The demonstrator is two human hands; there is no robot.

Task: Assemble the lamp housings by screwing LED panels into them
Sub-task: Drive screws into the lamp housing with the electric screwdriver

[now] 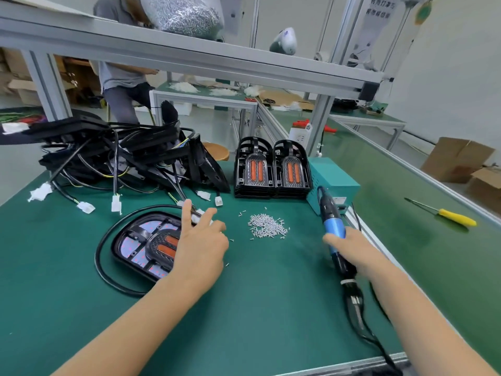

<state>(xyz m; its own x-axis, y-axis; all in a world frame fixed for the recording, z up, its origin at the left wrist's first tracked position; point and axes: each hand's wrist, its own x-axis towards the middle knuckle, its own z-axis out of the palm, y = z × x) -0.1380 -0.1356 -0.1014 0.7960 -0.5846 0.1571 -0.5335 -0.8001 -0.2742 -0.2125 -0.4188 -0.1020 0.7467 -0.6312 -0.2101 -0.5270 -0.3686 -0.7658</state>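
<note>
A black lamp housing (141,242) with an LED panel and orange lenses lies flat on the green mat, ringed by its black cable. My left hand (200,240) hovers over its right edge with fingers spread, near a white connector (199,214). My right hand (352,248) grips a blue electric screwdriver (332,223), its tip pointing away and up. A heap of small silver screws (267,226) lies between my hands.
A tangled pile of housings with cables (127,156) fills the back left. Two stacks of housings (272,169) stand beside a teal power box (334,181). A yellow screwdriver (450,217) lies on the right belt. A person sits beyond the bench.
</note>
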